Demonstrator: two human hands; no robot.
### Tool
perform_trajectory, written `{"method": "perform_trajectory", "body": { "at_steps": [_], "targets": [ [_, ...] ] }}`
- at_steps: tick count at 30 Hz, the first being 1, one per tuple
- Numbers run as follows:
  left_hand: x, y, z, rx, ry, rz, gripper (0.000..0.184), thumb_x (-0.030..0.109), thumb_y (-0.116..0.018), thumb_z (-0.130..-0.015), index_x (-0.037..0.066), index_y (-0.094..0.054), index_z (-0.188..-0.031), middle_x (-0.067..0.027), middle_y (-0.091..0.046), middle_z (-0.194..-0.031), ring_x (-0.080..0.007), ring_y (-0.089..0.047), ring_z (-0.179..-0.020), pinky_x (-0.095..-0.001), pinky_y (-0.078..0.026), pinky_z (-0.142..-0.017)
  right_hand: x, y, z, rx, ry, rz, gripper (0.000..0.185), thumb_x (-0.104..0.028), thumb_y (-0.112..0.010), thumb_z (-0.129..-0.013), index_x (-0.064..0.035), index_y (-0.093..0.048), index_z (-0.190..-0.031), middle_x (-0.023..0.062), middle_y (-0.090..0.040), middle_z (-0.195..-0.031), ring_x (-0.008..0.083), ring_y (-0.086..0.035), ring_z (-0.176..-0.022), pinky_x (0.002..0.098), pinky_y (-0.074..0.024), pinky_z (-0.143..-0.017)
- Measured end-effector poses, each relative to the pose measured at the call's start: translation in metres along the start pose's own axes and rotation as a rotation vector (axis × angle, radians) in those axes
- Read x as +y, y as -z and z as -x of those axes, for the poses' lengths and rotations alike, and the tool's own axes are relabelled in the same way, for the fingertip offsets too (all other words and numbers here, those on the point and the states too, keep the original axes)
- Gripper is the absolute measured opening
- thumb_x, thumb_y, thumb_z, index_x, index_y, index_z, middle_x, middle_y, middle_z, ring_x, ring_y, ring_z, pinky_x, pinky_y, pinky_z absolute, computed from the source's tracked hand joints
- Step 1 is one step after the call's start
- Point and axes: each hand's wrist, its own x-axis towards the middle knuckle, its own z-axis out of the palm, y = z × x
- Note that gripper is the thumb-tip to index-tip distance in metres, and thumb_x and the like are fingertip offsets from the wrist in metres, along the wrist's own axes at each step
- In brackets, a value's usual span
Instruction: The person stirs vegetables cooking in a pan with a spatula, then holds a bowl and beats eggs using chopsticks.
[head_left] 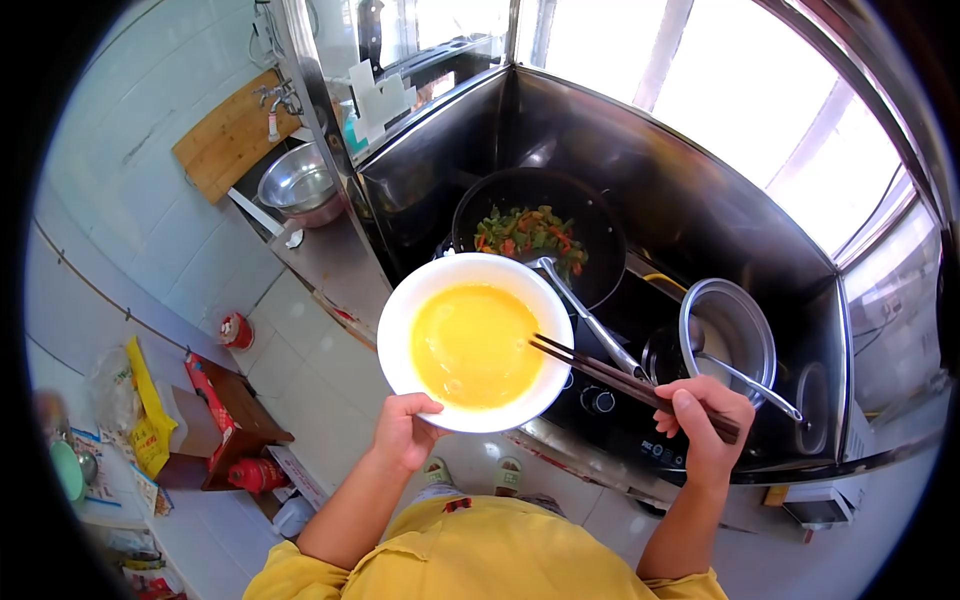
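Note:
My left hand [408, 432] grips the near rim of a white bowl [395, 345], thumb over the edge. Inside is smooth yellow beaten egg [475, 345] with a few bubbles. A pair of dark chopsticks [625, 380] is held in my right hand [705, 420], their tips over the right side of the egg. Beyond the bowl, a black wok [590, 210] on the stove holds chopped green and red vegetables [535, 235]. A spatula [605, 335] with a metal handle rests in the wok, its head partly hidden behind the bowl.
To the right stands a metal pot [715, 300] with a ladle [750, 380] in it. A stove knob [598, 400] is at the front. Metal basins [298, 180] and a wooden cutting board [225, 140] are at the left. Dark metal panels wall the stove.

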Motion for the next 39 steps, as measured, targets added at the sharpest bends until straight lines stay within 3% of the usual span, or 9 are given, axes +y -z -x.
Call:
{"method": "perform_trajectory", "body": {
  "at_steps": [4, 8, 10, 18, 20, 27, 33, 39],
  "targets": [
    [0.0, -0.002, -0.001, -0.023, 0.01, 0.01, 0.048, 0.006, -0.056, -0.079, -0.004, -0.045, -0.125, -0.0176, -0.057, -0.119, -0.0306, -0.06, -0.105, -0.0449, -0.051, -0.089, 0.005, -0.027, 0.003, 0.049, 0.176, -0.099, 0.015, 0.003, -0.06, -0.08, 0.0085, -0.065, -0.094, 0.0112, -0.066, -0.077, 0.0126, -0.063, -0.064, 0.0214, -0.0495, -0.059],
    [0.004, -0.014, 0.003, -0.016, 0.013, 0.054, 0.045, 0.015, -0.058, -0.087, -0.003, -0.045, -0.126, -0.0159, -0.058, -0.12, -0.0277, -0.06, -0.106, -0.0436, -0.051, -0.089, 0.024, -0.077, -0.001, -0.026, 0.738, 0.252, 0.021, 0.004, -0.066, -0.074, 0.0046, -0.066, -0.094, 0.0131, -0.065, -0.08, 0.0226, -0.064, -0.067, 0.0273, -0.0505, -0.058],
    [0.002, -0.015, 0.001, -0.031, 0.009, 0.07, 0.045, 0.014, -0.058, -0.086, -0.003, -0.046, -0.126, -0.0163, -0.058, -0.119, -0.0274, -0.06, -0.106, -0.0434, -0.052, -0.089, 0.035, -0.107, 0.001, -0.06, 0.802, 0.252, 0.028, 0.002, -0.07, -0.069, 0.002, -0.067, -0.097, 0.0112, -0.064, -0.083, 0.024, -0.063, -0.069, 0.0287, -0.0505, -0.058],
    [-0.001, 0.011, -0.004, -0.023, -0.025, 0.046, 0.045, 0.002, -0.055, -0.076, -0.008, -0.048, -0.12, -0.0185, -0.06, -0.113, -0.0304, -0.062, -0.1, -0.0425, -0.053, -0.086, 0.046, -0.121, 0.006, -0.105, 0.744, 0.221, 0.027, 0.001, -0.07, -0.072, -0.0003, -0.069, -0.099, 0.0117, -0.062, -0.087, 0.0213, -0.062, -0.069, 0.0275, -0.0504, -0.058],
    [0.002, 0.014, -0.002, 0.019, -0.035, 0.026, 0.051, 0.002, -0.052, -0.071, -0.004, -0.047, -0.122, -0.0174, -0.059, -0.115, -0.0327, -0.06, -0.105, -0.0462, -0.049, -0.091, 0.043, -0.123, 0.011, -0.118, 0.737, 0.202, 0.026, 0.002, -0.07, -0.072, 0.0001, -0.069, -0.098, 0.0124, -0.062, -0.087, 0.0208, -0.062, -0.068, 0.0273, -0.0506, -0.058],
    [0.017, 0.053, 0.02, 0.083, -0.118, 0.21, 0.05, 0.001, -0.05, -0.072, -0.007, -0.047, -0.121, -0.0192, -0.058, -0.116, -0.0345, -0.06, -0.104, -0.0503, -0.049, -0.09, 0.039, -0.158, 0.019, -0.246, 0.687, 0.026, 0.022, 0.003, -0.069, -0.072, 0.001, -0.07, -0.094, 0.0116, -0.061, -0.088, 0.0173, -0.061, -0.066, 0.0251, -0.0498, -0.057],
    [0.075, 0.119, 0.023, 0.177, -0.217, 0.213, 0.05, 0.003, -0.049, -0.073, -0.007, -0.045, -0.122, -0.0195, -0.058, -0.117, -0.0356, -0.059, -0.104, -0.052, -0.049, -0.091, 0.036, -0.251, 0.016, -0.324, 0.632, -0.039, 0.021, 0.004, -0.071, -0.071, -0.0008, -0.07, -0.092, 0.0116, -0.061, -0.089, 0.0154, -0.061, -0.066, 0.0247, -0.0502, -0.059],
    [0.168, 0.192, 0.002, 0.179, -0.25, 0.189, 0.05, 0.003, -0.05, -0.073, -0.008, -0.046, -0.121, -0.0203, -0.058, -0.116, -0.0345, -0.06, -0.103, -0.0512, -0.051, -0.088, 0.023, -0.387, -0.001, -0.301, 0.635, -0.005, 0.019, 0.004, -0.068, -0.074, -0.0001, -0.069, -0.092, 0.0132, -0.06, -0.092, 0.0192, -0.062, -0.071, 0.0266, -0.0496, -0.062]
  ]
}}
